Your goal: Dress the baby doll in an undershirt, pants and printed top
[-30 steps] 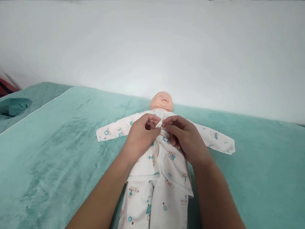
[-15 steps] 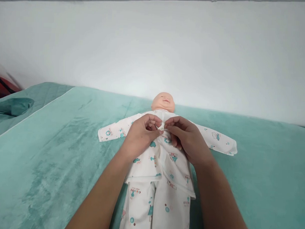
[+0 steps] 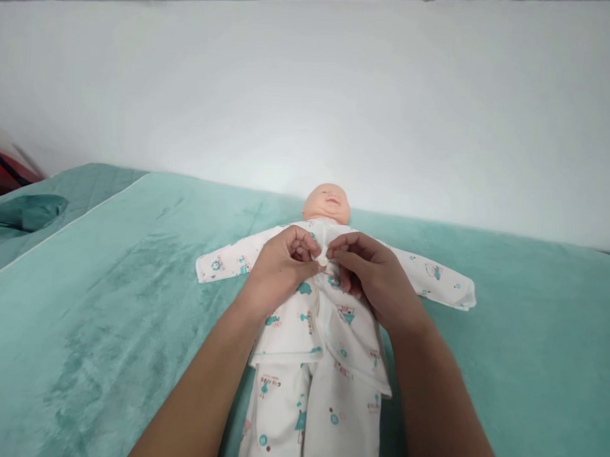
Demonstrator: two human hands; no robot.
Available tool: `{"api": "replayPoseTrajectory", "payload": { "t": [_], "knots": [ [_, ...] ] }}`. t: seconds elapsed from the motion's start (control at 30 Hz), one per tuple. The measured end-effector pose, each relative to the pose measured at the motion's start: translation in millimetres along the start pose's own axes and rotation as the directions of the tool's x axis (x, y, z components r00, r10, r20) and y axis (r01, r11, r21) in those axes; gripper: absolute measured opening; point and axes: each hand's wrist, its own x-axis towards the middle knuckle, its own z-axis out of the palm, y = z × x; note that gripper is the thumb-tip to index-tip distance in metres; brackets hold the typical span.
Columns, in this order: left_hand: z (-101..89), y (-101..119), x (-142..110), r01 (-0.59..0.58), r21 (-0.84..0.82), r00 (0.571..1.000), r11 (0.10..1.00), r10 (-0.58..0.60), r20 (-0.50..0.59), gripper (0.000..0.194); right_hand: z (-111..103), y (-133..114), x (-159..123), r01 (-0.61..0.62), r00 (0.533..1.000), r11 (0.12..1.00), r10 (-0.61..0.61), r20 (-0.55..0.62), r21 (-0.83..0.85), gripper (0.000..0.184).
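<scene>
A baby doll (image 3: 327, 201) lies on its back on a teal blanket (image 3: 107, 301), arms spread wide. It wears a white printed shirt (image 3: 332, 323) and matching trousers (image 3: 323, 416). My left hand (image 3: 279, 267) and my right hand (image 3: 371, 274) meet over the doll's chest. Both pinch the shirt's front edges together at a small white button (image 3: 322, 259) just below the collar. The fingers of both hands are curled closed on the cloth.
A white wall (image 3: 309, 102) rises right behind the doll's head. A dark teal folded cloth (image 3: 23, 210) lies at the far left, with something red (image 3: 4, 171) behind it. The blanket's white piped edge (image 3: 59, 228) runs diagonally on the left.
Both hands have stayed on the shirt's chest closure, with small finger shifts around the button. The view has shifted slightly, so the doll sits a little more to the right.
</scene>
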Motion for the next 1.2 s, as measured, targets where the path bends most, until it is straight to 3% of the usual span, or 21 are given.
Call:
{"api": "replayPoseTrajectory", "payload": {
  "t": [0.23, 0.47, 0.6, 0.7, 1.0, 1.1, 1.2],
  "knots": [
    [1.9, 1.5, -0.9, -0.008, 0.024, 1.000, 1.000, 0.008, 0.016, 0.017, 0.1, 0.0, -0.7, 0.018, 1.000, 1.000, -0.018, 0.014, 0.006, 0.013],
    [-1.9, -0.3, -2.7, -0.042, 0.163, 0.997, 0.986, 0.031, 0.068, 0.024, -0.8, 0.5, -0.7, 0.024, 0.999, 0.999, -0.025, 0.022, 0.034, 0.013],
    [-3.4, -6.2, -8.4, -0.157, 0.236, 0.987, 0.959, 0.147, 0.061, 0.022, -0.6, 1.5, 0.4, 0.020, 1.000, 0.999, -0.021, 0.007, 0.050, 0.014],
    [-4.4, -12.2, -10.4, -0.230, 0.245, 0.973, 0.942, 0.228, 0.037, 0.020, 0.0, 1.4, 0.3, 0.024, 1.000, 0.998, -0.024, -0.004, 0.051, 0.016],
    [-10.1, -20.6, -7.7, -0.223, 0.184, 0.975, 0.957, 0.222, 0.029, 0.012, 2.7, 1.9, 1.7, 0.022, 0.999, 0.999, -0.023, -0.038, -0.023, 0.016],
    [-15.6, -15.3, -11.0, -0.176, 0.174, 0.984, 0.969, 0.169, 0.055, 0.012, 3.3, -4.2, -3.2, 0.024, 0.998, 0.989, -0.032, -0.058, -0.143, 0.022],
    [-23.5, -5.3, -15.3, -0.090, 0.212, 0.990, 0.973, 0.065, 0.123, 0.012, 8.7, -18.5, -18.7, -0.014, 0.997, 0.867, -0.025, -0.072, -0.499, 0.041]
  ]
}}
